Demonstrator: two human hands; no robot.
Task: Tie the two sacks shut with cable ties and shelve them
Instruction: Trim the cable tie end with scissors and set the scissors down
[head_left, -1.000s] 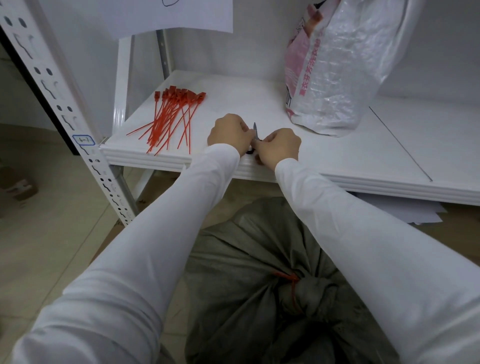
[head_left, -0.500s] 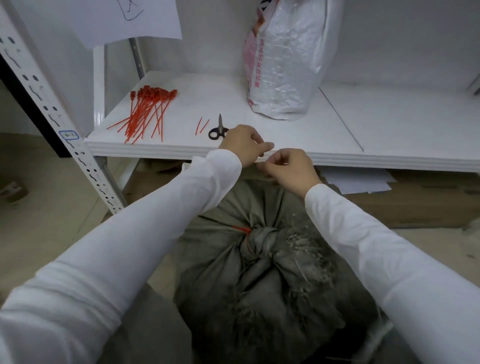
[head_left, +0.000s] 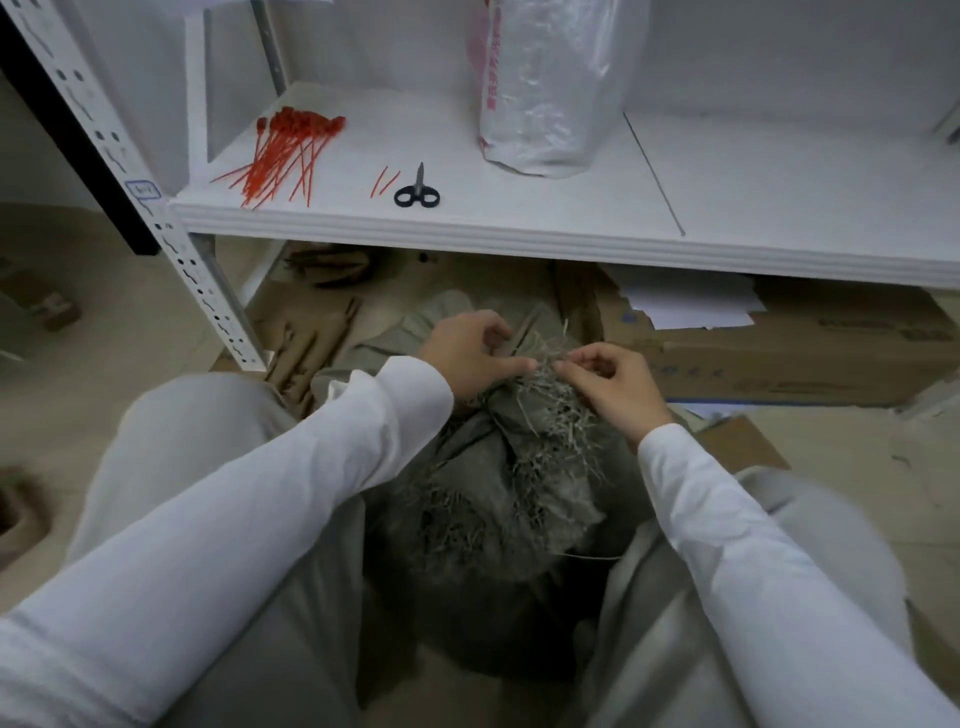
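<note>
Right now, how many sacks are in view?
2. A white plastic sack stands on the shelf. A grey sack sits on the floor below, with the left hand and right hand pinching its frayed top. Others may be hidden under the shelf.

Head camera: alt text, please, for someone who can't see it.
The left hand and right hand pinch the frayed top of a grey sack between the person's knees. The white shelf above holds red cable ties, scissors and a white plastic sack.

Cable ties (head_left: 283, 150) left of scissors (head_left: 417, 189) on shelf (head_left: 519, 228); sack (head_left: 493, 499) below it
</note>
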